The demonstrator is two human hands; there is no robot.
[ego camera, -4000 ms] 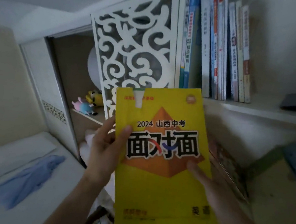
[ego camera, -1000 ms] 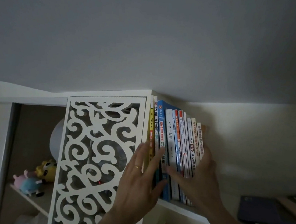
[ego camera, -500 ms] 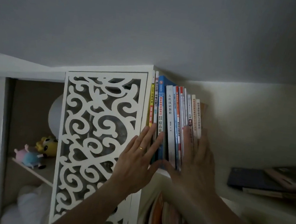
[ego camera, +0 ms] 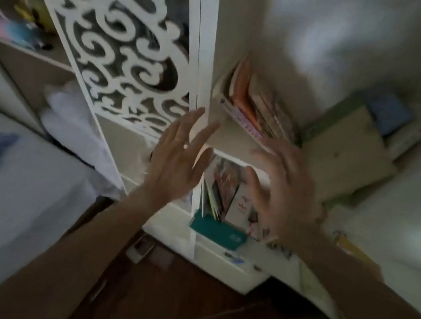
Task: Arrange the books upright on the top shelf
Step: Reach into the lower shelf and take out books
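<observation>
White shelving [ego camera: 205,55] with a carved scrollwork panel [ego camera: 127,46] fills the blurred view. Both hands hang empty before it, the left hand [ego camera: 178,161] and right hand [ego camera: 284,190] with fingers spread. Books [ego camera: 256,107] lean in a lower shelf compartment just above the right hand; more books [ego camera: 223,186] stand below, between the hands.

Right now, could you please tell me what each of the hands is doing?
Left hand: open, fingers spread, holding nothing.
Right hand: open, holding nothing.
</observation>
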